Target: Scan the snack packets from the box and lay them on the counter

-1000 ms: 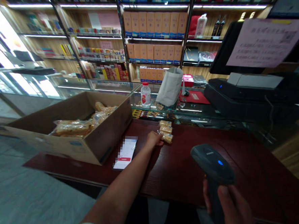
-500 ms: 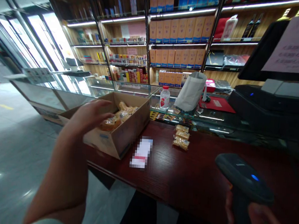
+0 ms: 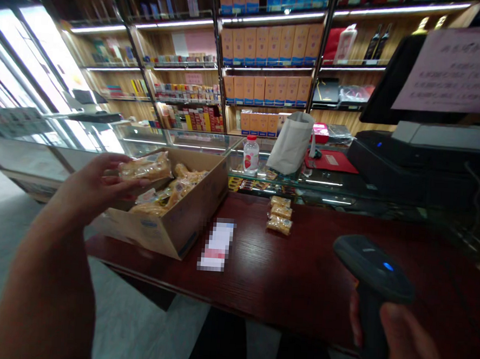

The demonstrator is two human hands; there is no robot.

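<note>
While the left hand (image 3: 89,184) reaches out at ten o'clock, palm up, its fingers curl narrowly under a clear packet (image 3: 145,167) of golden baked snack, holding it just above an open cardboard box (image 3: 155,234). More packets (image 3: 174,189) of the same kind lie heaped inside the box, which stands on a dark red wooden counter (image 3: 299,270). Right of the box, at about twelve o'clock, a phone or slip (image 3: 216,244) lies flat on the counter, too pixelated to tell which. Just beyond it, three packets (image 3: 279,214) lie in a short row near the foot of a glass display case (image 3: 288,182). On top of the case stand a plastic bottle (image 3: 250,156) and a white paper bag (image 3: 291,143), beside a red folder (image 3: 330,160). Farther right, at two o'clock, sits a black till (image 3: 424,158) under a paper notice (image 3: 454,70). At four o'clock, the right hand (image 3: 408,347) wraps firmly around the grip of a black handheld barcode scanner (image 3: 375,269), its blue light lit.
</note>
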